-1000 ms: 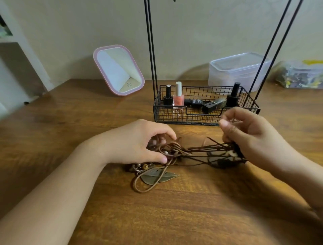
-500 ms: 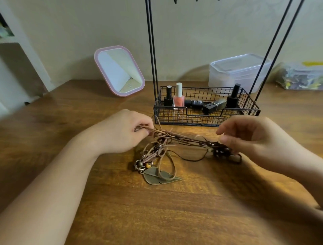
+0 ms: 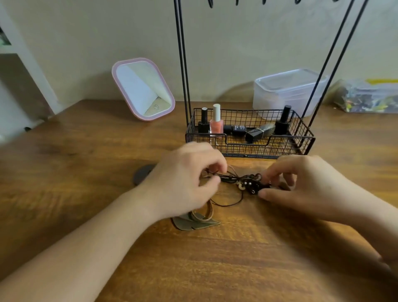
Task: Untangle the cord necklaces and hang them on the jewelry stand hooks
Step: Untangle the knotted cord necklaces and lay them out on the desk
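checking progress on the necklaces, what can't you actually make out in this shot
Head view only:
- How many cord necklaces there are: the strands are knotted together and partly under both hands.
- What the left hand pinches: its fingers cover the cord ends.
- The right hand hides part of the bead cluster.
- Jewelry stand hooks: cut off by the top edge, so nothing tells if any necklace hangs there.
- Leaf pendant: its top is under the left wrist.

Bare wooden tabletop (image 3: 215,269) lies open in front of the tangle of brown cord necklaces (image 3: 241,183). Just behind the tangle, the black wire basket (image 3: 269,151) of the jewelry stand blocks the way back, its thin black uprights (image 3: 183,64) rising at both ends. A pink-framed mirror (image 3: 143,89) stands well left, a clear plastic lidded box (image 3: 288,90) behind the basket.
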Tool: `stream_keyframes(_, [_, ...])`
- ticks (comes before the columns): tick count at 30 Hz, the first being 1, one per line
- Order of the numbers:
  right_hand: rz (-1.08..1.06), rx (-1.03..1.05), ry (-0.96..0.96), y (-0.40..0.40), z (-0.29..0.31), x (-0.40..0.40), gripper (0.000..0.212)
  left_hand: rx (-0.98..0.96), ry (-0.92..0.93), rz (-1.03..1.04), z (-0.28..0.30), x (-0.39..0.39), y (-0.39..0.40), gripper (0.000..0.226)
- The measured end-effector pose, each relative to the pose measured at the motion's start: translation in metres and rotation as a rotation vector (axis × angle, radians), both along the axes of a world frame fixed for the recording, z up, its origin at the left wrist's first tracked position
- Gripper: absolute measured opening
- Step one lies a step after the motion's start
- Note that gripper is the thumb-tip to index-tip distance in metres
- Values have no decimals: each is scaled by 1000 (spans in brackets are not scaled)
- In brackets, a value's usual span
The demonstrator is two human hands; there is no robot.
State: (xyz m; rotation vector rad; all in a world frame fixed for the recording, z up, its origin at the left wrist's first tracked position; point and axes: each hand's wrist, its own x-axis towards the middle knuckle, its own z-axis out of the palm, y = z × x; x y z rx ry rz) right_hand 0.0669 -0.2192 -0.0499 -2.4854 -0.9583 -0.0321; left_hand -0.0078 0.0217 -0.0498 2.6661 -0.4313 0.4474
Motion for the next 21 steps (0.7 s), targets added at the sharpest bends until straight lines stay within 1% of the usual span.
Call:
stream_keyframes(1, [-28,-1,-23,3,-3,1,28,48,23,-39,-5,1,-4,16])
stream_keyframes(2, [-41,-14,-52,6,-6,1,29,88,58,-54,-10,2,-7,20])
stream_keyframes(3, [-37,-33,-78,10,-9,1,25,119,91,-52,-14,4,-9,25])
stream_keyframes(5, [-5,-43,-124,14,-13,2,11,158,114,-24,-17,6,-11,35])
stream_keyframes(6, [21,-9,-96,14,-14,3,7,166,116,-6,-18,6,-12,41])
stream_keyframes(7, [47,64,-13,14,-14,4,7,174,113,9,-18,7,-13,47])
stream_keyframes(9, [123,267,255,14,-13,1,11,180,65,15,-19,6,-18,48])
stream_keyframes(10, [160,374,364,15,-12,-2,14,150,33,9,-19,6,-20,43])
stream_keyframes(11, [184,479,457,17,-11,-4,17,79,11,-4,-19,5,-23,35])
stream_keyframes(13, [185,669,643,19,-11,-6,24,-133,41,-37,-17,5,-23,26])
stream_keyframes(14, [167,717,704,20,-9,-7,25,-223,81,-58,-15,5,-20,23])
stream_keyframes(17, [79,722,730,16,-6,-6,25,-360,223,-145,-8,3,-9,25])
stream_keyframes(21, [9,693,745,12,-1,-5,27,-505,283,-244,-3,3,-3,35])
